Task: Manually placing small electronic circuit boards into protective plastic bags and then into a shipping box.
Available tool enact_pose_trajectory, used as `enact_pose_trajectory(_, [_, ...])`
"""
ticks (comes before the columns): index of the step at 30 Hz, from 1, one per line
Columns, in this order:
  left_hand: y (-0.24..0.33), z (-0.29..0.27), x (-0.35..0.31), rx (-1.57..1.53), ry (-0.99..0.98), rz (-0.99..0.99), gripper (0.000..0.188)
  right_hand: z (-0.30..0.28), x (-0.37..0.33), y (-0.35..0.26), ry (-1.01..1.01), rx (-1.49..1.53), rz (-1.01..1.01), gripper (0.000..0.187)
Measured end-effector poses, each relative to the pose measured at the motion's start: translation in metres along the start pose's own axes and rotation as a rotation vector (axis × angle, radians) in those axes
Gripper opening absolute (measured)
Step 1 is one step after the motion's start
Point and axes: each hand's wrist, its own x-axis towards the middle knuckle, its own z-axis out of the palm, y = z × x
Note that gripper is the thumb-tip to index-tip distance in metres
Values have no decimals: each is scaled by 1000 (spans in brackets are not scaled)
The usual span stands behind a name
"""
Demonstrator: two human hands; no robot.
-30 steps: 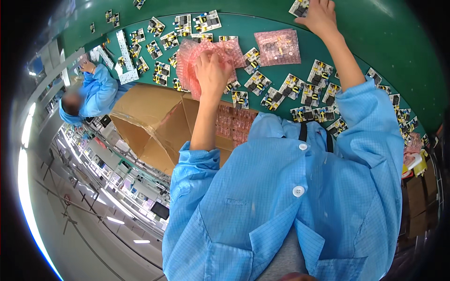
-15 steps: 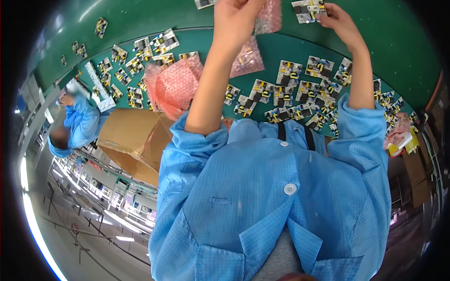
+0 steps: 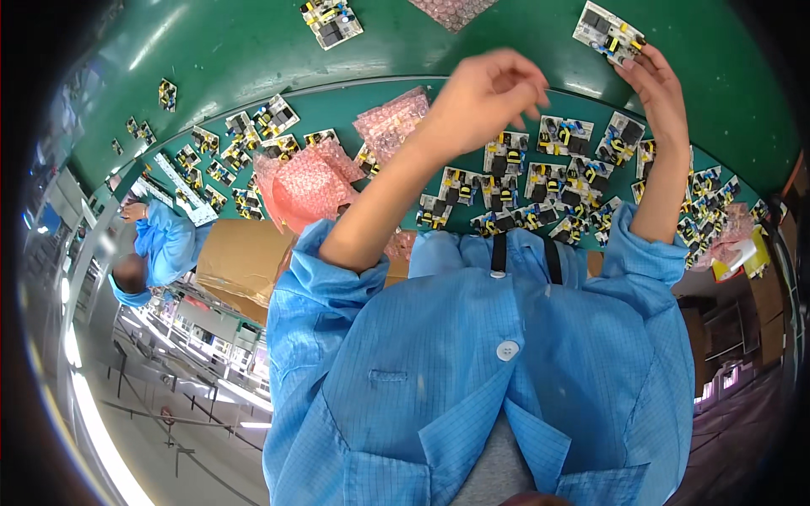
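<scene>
My right hand [image 3: 656, 88] grips a circuit board [image 3: 606, 32] by its near right corner, out over the far green surface. The board is white with black, yellow and blue parts. My left hand [image 3: 498, 94] hovers over the green table, its fingers loosely curled and slightly apart, with nothing seen in them. Beyond it lies a pink bubble-wrap sheet [image 3: 451, 10], cut off by the upper edge of the view. Another circuit board [image 3: 332, 23] lies at the far left of that sheet. Several boards, among them one [image 3: 564, 135] between my arms, cover the nearer table.
Pink bubble-wrap bags [image 3: 310, 187] lie left of my left forearm, beside a cardboard box [image 3: 243, 263]. A co-worker in blue [image 3: 160, 240] sits at the far left. More pink wrap [image 3: 732, 234] and a yellow-and-white item [image 3: 740, 260] lie at the right edge.
My left hand has let go of the pink bubble wrap and moved right and nearer. My right hand still holds its board, now slightly farther right. The view has shifted a little.
</scene>
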Motion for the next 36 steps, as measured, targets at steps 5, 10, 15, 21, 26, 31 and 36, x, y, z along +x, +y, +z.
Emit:
enact_pose_trajectory(5, [36,-58,46,1089,443,796,42,3,4,-7,-21,-200,-3,45])
enact_pose_trajectory(10, [51,-75,87,1569,322,807,34,21,-4,-18,-10,-241,18,50])
enact_pose_trajectory(15, [96,-46,65,1747,210,832,23,15,-7,-7,-76,-184,5,48])
enact_pose_trajectory(21, [12,-41,46,1671,448,790,35,-4,5,23,23,62,16,51])
enact_pose_trajectory(26, [8,-19,35,1397,406,529,33,15,-4,-6,23,7,-46,49])
enact_pose_trajectory(31, [-20,-40,63,1308,634,510,16,70,5,-43,-150,-79,-133,44])
enact_pose_trajectory(36, [-11,-27,72,1222,628,505,8,74,23,-60,-210,-192,-71,37])
